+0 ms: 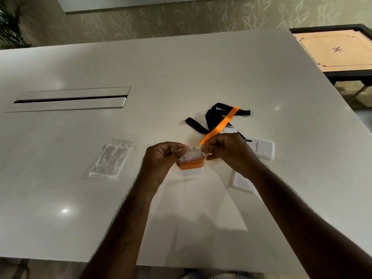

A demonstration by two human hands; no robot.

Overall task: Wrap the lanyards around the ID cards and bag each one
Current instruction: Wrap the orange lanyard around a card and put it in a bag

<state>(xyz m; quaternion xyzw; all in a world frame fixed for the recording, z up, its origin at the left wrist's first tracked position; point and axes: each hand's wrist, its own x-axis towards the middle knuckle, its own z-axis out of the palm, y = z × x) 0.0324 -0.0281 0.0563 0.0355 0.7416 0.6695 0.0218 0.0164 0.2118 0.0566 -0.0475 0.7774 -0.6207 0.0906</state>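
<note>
Above the white table, my left hand grips a white ID card with orange lanyard wound across its lower part. My right hand pinches the free orange strap beside the card's metal clip; the strap rises away to the upper right. Behind my hands lies a black lanyard in a loose tangle. Two more white ID cards lie flat, one right of my right hand, one partly under my right wrist. A small stack of clear plastic bags lies to the left.
A long cable slot is set into the table at the far left. A carrom board on a stand sits beyond the table's right corner. The table's near edge runs just below my forearms.
</note>
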